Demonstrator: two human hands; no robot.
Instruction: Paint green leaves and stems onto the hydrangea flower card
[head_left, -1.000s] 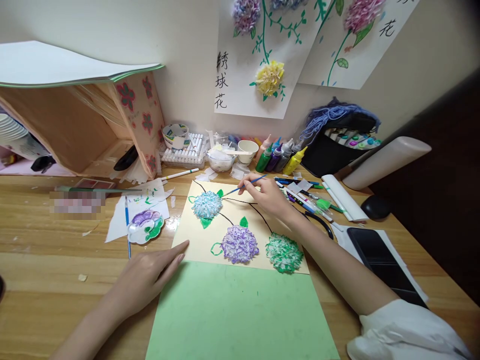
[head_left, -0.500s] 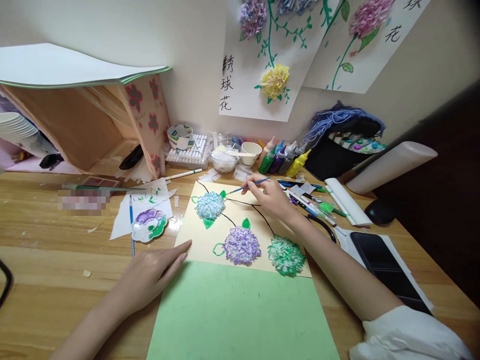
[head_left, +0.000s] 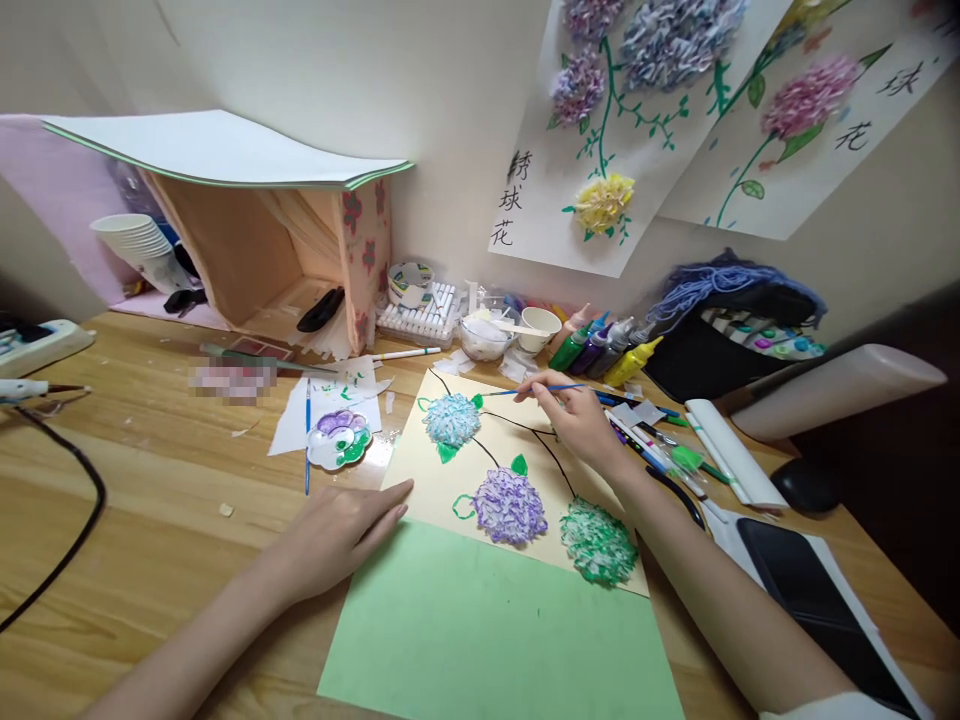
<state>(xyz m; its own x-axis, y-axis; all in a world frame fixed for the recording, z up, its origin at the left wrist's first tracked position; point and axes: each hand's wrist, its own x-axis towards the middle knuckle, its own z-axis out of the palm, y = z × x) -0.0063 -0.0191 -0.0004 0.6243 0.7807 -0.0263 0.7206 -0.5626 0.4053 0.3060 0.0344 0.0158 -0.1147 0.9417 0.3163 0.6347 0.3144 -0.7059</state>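
Observation:
My right hand [head_left: 577,415] pinches a thin blue paintbrush [head_left: 536,390] whose tip touches a green leaf beside the pale blue paper flower [head_left: 451,419] on a cream sheet [head_left: 420,470]. A purple flower [head_left: 509,505] and a green flower [head_left: 598,541] are stuck lower on the same sheet. My left hand [head_left: 341,530] lies flat on the table, fingers stretched, its tips on the cream sheet's near left corner. A green sheet [head_left: 487,630] overlaps the cream sheet's near edge.
A small palette [head_left: 339,439] with purple and green paint and a second brush [head_left: 307,440] lie to the left. Paint bottles [head_left: 604,345], cups, a marker tray [head_left: 420,315] and pens crowd the back. A black cable [head_left: 71,530] runs at left; a dark tablet [head_left: 817,590] lies at right.
The view has swung to the left, revealing the cable and a stack of cups. Both hands hold nearly the same places on the sheet; the brush tip stays by the blue flower.

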